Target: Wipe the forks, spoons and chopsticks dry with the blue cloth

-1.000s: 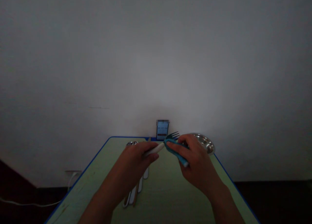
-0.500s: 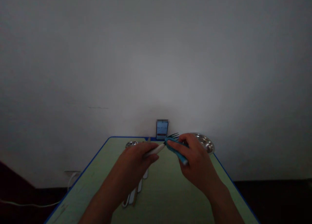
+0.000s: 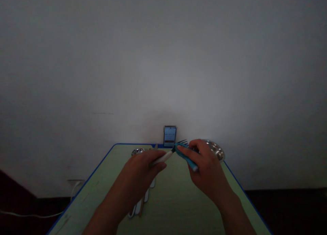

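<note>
My left hand [image 3: 143, 168] is closed around the white handle of a fork [image 3: 166, 157], whose dark tines point up and to the right. My right hand [image 3: 208, 165] grips a blue, long-handled tool with a pale end [image 3: 189, 159]; its exact kind I cannot make out. One finger stretches along this tool, and its head lies against the fork's neck, just below the tines. Both hands are raised over the table, close together.
A phone [image 3: 170, 137] with a lit screen stands upright by the wall. A shiny metal bowl [image 3: 217, 150] sits behind my right hand, and a smaller metal dish [image 3: 138, 151] behind my left. Several white-handled utensils [image 3: 138, 206] lie on the green, blue-edged table [image 3: 178, 207].
The blue tool has shifted slightly along the fork's neck, up and to the right, with my right hand. My left hand and the fork stay nearly still.
</note>
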`<state>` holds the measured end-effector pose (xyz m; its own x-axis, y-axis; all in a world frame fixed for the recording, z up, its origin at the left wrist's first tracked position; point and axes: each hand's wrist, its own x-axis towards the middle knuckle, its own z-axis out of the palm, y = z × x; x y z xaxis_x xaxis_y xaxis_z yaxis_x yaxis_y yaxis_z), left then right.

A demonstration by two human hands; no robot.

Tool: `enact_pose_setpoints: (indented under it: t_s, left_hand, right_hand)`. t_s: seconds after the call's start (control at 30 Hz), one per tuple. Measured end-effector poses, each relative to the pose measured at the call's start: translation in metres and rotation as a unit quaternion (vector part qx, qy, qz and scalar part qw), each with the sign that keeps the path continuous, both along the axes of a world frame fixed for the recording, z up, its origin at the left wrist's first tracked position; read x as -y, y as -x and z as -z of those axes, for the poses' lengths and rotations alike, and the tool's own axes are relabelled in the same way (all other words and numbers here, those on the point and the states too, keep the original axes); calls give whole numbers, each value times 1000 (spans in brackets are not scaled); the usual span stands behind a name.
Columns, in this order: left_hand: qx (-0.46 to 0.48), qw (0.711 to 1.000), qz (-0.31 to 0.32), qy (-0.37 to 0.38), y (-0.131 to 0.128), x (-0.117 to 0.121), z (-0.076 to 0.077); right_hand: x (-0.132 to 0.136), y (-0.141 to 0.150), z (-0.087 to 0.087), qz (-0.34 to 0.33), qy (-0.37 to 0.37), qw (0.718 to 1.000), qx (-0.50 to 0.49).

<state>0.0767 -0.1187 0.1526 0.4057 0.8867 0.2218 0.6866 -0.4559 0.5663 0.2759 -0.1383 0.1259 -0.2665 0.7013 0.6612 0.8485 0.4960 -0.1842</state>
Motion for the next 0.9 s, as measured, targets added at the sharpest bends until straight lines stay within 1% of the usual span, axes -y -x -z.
enact_pose_setpoints:
  t_s: [0.2, 0.37, 0.57, 0.9]
  left_hand:
    - [1, 1000, -5, -3, 1, -1, 3]
    - [-1, 1000, -6, 6, 3, 0, 3]
    - [8, 1000, -5, -2, 3, -1, 3]
    - [-6, 1000, -10, 4, 3, -1, 1]
  right_hand:
    - [-1, 0, 2, 10, -6, 1000, -7]
    - [-2, 0, 1, 12, -8, 1000, -8]
    - [-2, 0, 1, 25, -21, 999, -8]
    - [-2, -2, 1, 34, -31, 999, -8]
